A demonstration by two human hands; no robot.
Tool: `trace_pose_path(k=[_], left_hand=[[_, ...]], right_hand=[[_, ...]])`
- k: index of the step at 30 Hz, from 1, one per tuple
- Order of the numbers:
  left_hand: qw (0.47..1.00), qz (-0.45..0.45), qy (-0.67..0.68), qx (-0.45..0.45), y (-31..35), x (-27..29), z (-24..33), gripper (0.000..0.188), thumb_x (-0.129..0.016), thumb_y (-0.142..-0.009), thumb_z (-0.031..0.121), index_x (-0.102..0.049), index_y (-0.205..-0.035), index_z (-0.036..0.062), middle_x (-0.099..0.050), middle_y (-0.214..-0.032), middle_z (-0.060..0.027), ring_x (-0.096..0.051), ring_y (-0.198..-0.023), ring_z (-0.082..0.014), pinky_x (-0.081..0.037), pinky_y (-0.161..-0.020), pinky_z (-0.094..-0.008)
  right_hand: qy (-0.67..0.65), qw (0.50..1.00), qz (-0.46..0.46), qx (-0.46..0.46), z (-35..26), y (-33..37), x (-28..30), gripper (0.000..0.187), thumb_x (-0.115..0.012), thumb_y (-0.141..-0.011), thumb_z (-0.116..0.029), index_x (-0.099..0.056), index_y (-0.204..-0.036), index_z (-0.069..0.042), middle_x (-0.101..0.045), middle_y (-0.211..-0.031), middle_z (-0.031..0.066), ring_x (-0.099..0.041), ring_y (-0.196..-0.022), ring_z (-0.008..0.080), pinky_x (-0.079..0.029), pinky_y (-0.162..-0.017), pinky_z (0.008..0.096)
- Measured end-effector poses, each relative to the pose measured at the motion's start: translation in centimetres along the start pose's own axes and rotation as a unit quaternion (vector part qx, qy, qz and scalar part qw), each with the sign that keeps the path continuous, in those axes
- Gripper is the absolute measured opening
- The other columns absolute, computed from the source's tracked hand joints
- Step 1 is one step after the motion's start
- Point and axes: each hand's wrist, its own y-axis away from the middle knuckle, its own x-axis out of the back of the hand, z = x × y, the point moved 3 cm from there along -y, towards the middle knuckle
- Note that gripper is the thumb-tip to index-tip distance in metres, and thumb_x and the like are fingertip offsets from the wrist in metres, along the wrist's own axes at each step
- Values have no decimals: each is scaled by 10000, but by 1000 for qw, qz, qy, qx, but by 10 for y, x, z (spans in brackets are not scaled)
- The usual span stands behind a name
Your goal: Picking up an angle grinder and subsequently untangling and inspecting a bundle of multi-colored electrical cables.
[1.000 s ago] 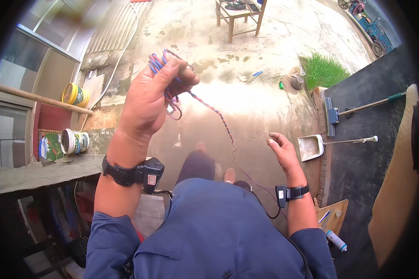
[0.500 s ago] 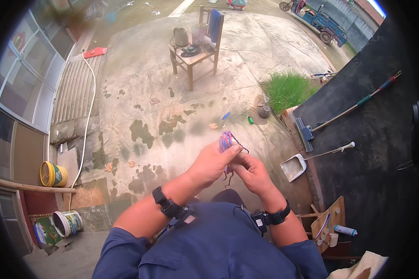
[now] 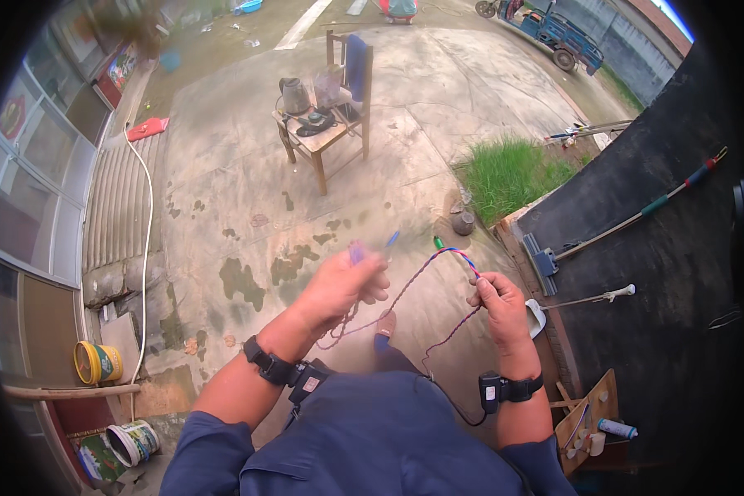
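Note:
A thin braided cord (image 3: 415, 279) of dark purple with a blue and pink stretch hangs in a loop between my hands. My right hand (image 3: 503, 307) pinches it between thumb and fingers, and a loose length droops below. My left hand (image 3: 336, 288) is closed around a bundle of the purple cord (image 3: 356, 253), which is smeared by motion. More cord dangles under my left fingers. Most of the bundle is hidden by the hand.
Ahead stands a wooden chair (image 3: 314, 142) bearing a kettle (image 3: 293, 95). On the ground lie a blue pen-like object (image 3: 393, 239) and a green object (image 3: 439, 242); a dark pot (image 3: 463, 221) is near the grass. A mop (image 3: 541, 258) leans rightward; buckets (image 3: 99, 362) stand left.
My hands have moved apart, left hand leftward and right hand rightward, drawing a length of cord out between them. The view has shifted, and a shoe now shows below.

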Motion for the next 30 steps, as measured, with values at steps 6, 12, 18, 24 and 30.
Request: trace_pose_path(k=[6, 12, 18, 24, 30], left_hand=[[988, 99, 39, -115, -84, 38, 84, 259, -573, -979, 306, -604, -1003, 50, -671, -814, -55, -657, -707, -170, -510, -646, -296], [984, 69, -23, -165, -194, 36, 166, 238, -575, -969, 229, -606, -1097, 31, -701, -948, -86, -685, -852, -190, -543, -791, -317], [978, -16, -154, -137, -330, 43, 222, 220, -573, -959, 199, -610, -1122, 56, -688, -985, -68, -668, -933, -169, -540, -835, -311], [957, -87, -217, -174, -493, 37, 247, 175, -598, -955, 203, -617, -1065, 68, -680, -937, -44, -665, -839, -138, -521, -709, -254], [961, -118, -204, -143, -650, 28, 273, 202, -634, -939, 219, -623, -1051, 50, -690, -917, -54, -685, -858, -155, -540, -700, -258]], right_hand=[[-24, 993, 115, -29, 46, -96, 119, 163, -605, -958, -169, -637, -1026, -24, -595, -794, -1, -568, -693, 91, -476, -662, 244], [27, 975, 203, -83, 100, -158, 205, 123, -629, -923, -133, -614, -998, -37, -601, -822, 0, -568, -688, 93, -458, -622, 250], [123, 957, 220, -145, 152, -202, 240, 104, -629, -900, -108, -617, -971, -33, -599, -779, 4, -565, -674, 92, -458, -622, 250], [166, 909, 273, -269, 233, -252, 261, 102, -641, -884, -138, -630, -889, -37, -608, -732, 20, -534, -612, 100, -441, -560, 267], [97, 856, 344, -374, 279, -306, 281, 105, -632, -887, -162, -612, -925, -67, -585, -745, 25, -531, -610, 126, -391, -472, 274]])
